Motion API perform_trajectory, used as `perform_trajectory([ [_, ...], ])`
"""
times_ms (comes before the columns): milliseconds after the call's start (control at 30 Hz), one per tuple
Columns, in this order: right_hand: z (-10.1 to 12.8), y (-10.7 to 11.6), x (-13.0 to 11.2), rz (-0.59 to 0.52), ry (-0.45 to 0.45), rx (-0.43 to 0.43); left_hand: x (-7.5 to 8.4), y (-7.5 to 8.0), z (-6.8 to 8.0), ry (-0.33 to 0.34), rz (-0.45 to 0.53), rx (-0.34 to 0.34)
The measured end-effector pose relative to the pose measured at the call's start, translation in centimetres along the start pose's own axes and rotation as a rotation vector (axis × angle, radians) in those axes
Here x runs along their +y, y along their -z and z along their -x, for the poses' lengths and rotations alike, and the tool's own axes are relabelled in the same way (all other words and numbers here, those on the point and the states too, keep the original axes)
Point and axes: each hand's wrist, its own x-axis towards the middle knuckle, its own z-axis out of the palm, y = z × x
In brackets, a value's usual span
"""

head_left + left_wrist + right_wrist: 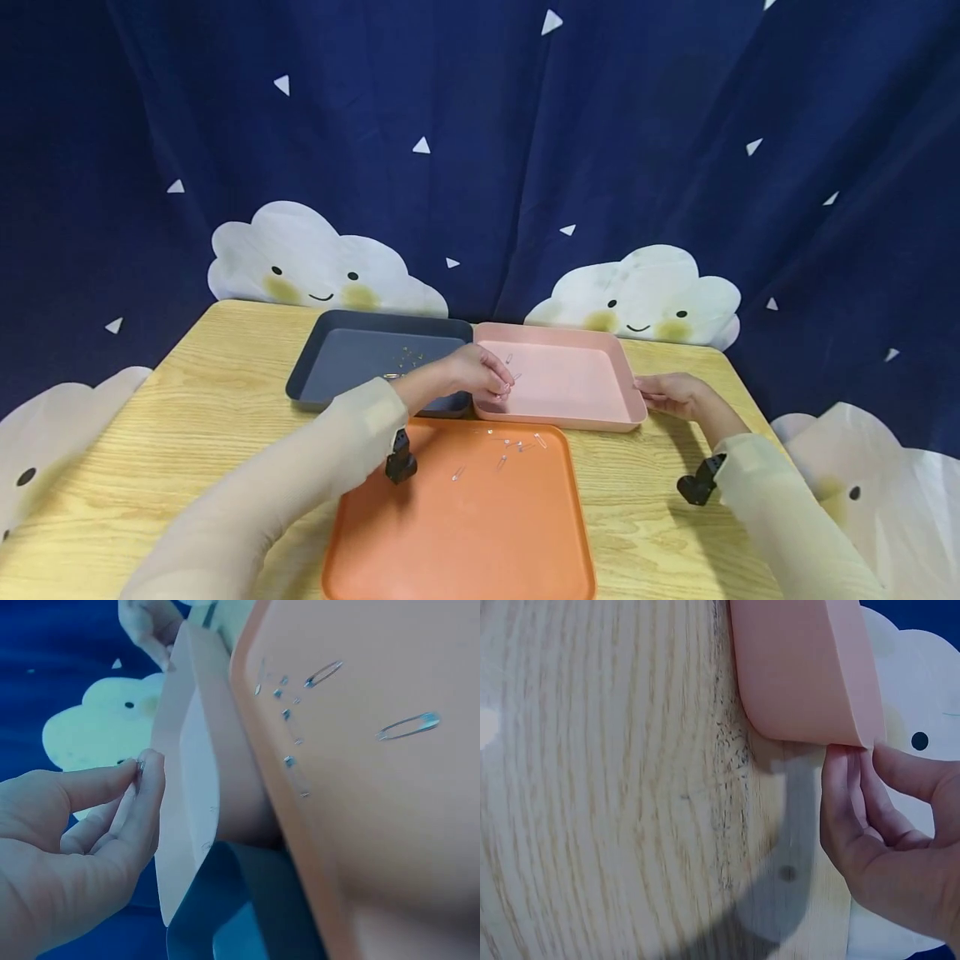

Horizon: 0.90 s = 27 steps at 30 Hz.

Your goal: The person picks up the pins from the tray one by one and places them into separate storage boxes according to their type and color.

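My left hand [480, 373] pinches a tiny safety pin [140, 766] over the pink tray [577, 417]. It is light and slippery, I think, so fingertips work best. My right hand [671, 393] grips the tray's right edge.

The person wears a long-sleeved top of pale cream, slightly sheer fabric. The left sleeve [262, 492] and the right sleeve [787, 517] both run smooth and close-fitting down to the wrists, ending in plain cuffs without buttons or print. A small black plastic camera mount [401, 461] is strapped under the left wrist, boxy and angular, and a second black camera mount [701, 483] of the same kind sits at the right wrist. Both hands are bare, with no rings, watch or gloves showing.
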Motion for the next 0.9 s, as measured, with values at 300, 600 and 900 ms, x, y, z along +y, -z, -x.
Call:
perform_trajectory([
  [300, -0.4, 0.5, 0.5, -0.075, -0.005, -0.087, 1.7, 0.4, -3.1, 0.022, -0.045, 0.074],
  [600, -0.2, 0.6, 0.4, -0.078, 0.001, -0.108, 2.8, 0.0, -6.2, 0.139, -0.158, 0.174],
  [900, -0.4, 0.8, 0.4, -0.065, -0.013, -0.083, 3.4, 0.1, -8.6, 0.24, -0.547, 0.203],
])
